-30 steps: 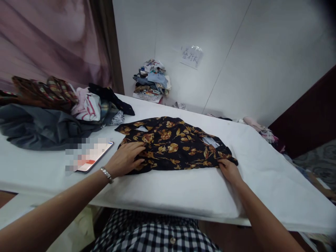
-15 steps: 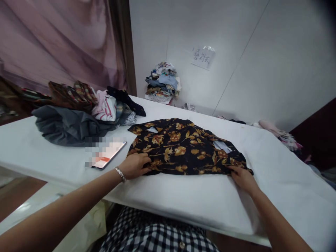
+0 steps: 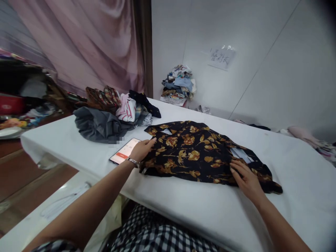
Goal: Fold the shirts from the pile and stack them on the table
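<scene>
Two hands flatten a seemingly folded black floral shirt (image 3: 199, 154).

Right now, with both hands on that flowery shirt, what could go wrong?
The smartphone with the lit screen lies right beside the left hand and near the white table's edge; a sweep of the arm might knock it off. The black shirt with gold flowers lies rumpled under the right hand, so pressing down could set creases.
</scene>
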Demonstrator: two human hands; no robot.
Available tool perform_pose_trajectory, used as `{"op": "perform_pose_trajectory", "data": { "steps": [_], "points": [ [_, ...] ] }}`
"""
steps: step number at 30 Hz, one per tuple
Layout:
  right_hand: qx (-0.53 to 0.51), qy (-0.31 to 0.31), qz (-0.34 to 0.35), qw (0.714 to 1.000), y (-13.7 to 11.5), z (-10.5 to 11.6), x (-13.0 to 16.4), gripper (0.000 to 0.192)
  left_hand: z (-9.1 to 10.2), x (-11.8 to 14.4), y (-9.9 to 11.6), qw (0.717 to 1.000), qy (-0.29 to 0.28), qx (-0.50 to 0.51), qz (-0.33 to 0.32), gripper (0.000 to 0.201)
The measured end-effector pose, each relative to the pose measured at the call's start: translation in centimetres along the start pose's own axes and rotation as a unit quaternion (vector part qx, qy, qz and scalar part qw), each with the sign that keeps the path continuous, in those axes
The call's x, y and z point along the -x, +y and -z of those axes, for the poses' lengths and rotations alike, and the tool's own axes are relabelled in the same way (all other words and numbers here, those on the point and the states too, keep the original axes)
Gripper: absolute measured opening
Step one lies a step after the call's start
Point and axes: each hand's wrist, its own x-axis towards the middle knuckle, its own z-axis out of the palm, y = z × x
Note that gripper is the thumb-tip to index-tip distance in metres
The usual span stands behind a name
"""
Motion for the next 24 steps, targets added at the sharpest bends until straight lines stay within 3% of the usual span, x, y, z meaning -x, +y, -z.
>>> {"op": "perform_pose_trajectory", "data": {
  "steps": [3,7,12,19,24],
  "points": [
    [0.051,-0.070,-0.002,0.996,0.7,-2.2,0.2,0.047,-0.2,0.0,-0.3,0.995,0.032,-0.092,-0.019,0.056],
    [0.117,-0.142,-0.030,0.982,1.5,-4.4,1.1,0.051,-2.2,0.6,-0.7,0.971,0.019,-0.228,-0.072,0.055],
    [0.130,-0.133,-0.023,0.982,1.7,-3.9,0.6,0.054,-4.1,1.0,-0.3,0.967,-0.003,-0.237,-0.096,0.023],
    [0.142,-0.132,-0.040,0.980,3.5,-4.8,1.0,0.060,-3.5,0.7,-1.2,0.967,-0.001,-0.237,-0.089,0.020],
    [0.082,-0.139,-0.055,0.985,3.2,-4.2,0.0,0.055,-1.7,-0.2,-0.6,0.963,0.026,-0.247,-0.101,0.026]
  ]
}}
